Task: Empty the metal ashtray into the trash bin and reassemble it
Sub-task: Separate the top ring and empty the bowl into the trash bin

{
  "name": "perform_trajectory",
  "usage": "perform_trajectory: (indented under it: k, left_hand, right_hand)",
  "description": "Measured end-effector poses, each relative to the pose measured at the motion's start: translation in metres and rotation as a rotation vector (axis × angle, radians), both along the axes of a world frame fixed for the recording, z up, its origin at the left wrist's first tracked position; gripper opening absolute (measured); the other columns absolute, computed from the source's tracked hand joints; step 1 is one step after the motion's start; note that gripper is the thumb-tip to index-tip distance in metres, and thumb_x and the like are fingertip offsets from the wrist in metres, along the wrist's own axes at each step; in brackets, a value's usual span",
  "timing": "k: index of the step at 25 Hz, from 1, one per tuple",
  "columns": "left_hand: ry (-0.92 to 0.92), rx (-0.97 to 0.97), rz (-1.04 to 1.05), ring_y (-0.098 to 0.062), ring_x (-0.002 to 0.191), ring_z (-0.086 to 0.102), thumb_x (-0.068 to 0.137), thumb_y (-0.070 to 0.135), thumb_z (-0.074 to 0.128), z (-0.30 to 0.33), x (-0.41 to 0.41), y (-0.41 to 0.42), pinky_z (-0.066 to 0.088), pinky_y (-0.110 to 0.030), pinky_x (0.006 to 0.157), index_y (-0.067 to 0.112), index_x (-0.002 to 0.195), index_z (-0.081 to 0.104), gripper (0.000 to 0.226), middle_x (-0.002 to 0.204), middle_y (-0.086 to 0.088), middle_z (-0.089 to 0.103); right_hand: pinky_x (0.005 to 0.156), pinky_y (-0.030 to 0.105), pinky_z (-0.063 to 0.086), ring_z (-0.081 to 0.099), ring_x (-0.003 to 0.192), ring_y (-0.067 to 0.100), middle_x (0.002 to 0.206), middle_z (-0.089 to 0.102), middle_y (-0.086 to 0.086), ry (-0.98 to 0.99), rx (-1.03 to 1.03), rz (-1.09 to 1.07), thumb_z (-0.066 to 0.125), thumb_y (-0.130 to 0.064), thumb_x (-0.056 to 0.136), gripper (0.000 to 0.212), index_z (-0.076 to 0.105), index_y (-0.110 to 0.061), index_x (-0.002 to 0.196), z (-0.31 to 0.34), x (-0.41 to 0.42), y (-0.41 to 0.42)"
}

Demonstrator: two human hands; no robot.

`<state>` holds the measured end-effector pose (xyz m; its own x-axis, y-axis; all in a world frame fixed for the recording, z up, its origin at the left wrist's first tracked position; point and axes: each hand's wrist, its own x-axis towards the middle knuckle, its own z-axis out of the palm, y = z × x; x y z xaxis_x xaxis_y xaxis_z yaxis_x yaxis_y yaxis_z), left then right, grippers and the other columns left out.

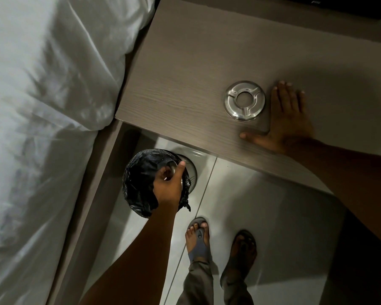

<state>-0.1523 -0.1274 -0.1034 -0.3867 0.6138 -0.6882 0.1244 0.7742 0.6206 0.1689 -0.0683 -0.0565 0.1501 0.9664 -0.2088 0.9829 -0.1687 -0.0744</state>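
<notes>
Left hand [167, 188] fingers gripping the round metal ashtray bowl [174, 170] over the black-bagged trash bin [139, 186], right hand [288, 119] spread flat near the desk's [185, 73] front edge, just beside the ring-shaped metal ashtray lid [244, 101]

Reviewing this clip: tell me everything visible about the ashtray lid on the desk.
The ashtray lid is a round ring of shiny metal with a circular hole in the middle, through which the desk shows. Three raised ribs run from the hole toward the rim. It lies flat near the desk's front edge, apart from the ashtray's bowl. The right hand rests flat on the desk just beside it; whether they touch cannot be told. Nothing lies on it.
</notes>
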Motion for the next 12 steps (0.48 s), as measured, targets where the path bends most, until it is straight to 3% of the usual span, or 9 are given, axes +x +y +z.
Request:
perform_trajectory:
  k: [4,6,9,12]
  left_hand:
    - [-0.086,-0.022,-0.003,-0.013,0.1,0.067,0.074,0.05,0.083,0.005,-0.004,0.0,0.053,-0.044,0.102,0.019,0.105,0.072,0.045,0.104,0.005,0.073]
    - [-0.171,-0.008,0.123,-0.019,0.105,0.067,0.073,0.054,0.079,0.016,-0.015,0.001,0.053,-0.045,0.099,0.021,0.103,0.071,0.045,0.106,0.003,0.072]
    - [-0.561,0.016,0.329,-0.033,0.112,0.068,0.078,0.066,0.069,0.04,-0.04,0.006,0.057,-0.044,0.089,0.014,0.127,0.065,0.072,0.127,-0.018,0.068]
    - [-0.999,-0.009,0.397,-0.04,0.115,0.066,0.078,0.072,0.063,0.072,-0.05,0.024,0.06,-0.045,0.088,0.003,0.131,0.063,0.087,0.128,-0.026,0.066]
  right_hand:
    - [0.122,0.057,0.005,0.007,0.153,0.036,0.164,0.012,0.024,0.005,-0.007,-0.008,0.027,-0.106,0.054,0.147,0.015,0.002,0.154,0.0,0.0,0.0]
    - [0.122,0.057,0.006,0.008,0.153,0.036,0.164,0.013,0.024,0.007,-0.006,-0.008,0.027,-0.105,0.054,0.147,0.015,0.002,0.153,0.0,0.0,0.0]
    - [0.123,0.056,0.005,0.007,0.153,0.036,0.164,0.013,0.023,0.029,-0.009,-0.016,0.031,-0.105,0.052,0.148,0.014,0.001,0.154,0.004,0.0,0.001]
    - [0.123,0.054,0.006,0.009,0.152,0.035,0.164,0.013,0.02,0.132,-0.028,-0.079,0.047,-0.103,0.042,0.156,0.008,-0.002,0.155,0.016,-0.002,0.007]
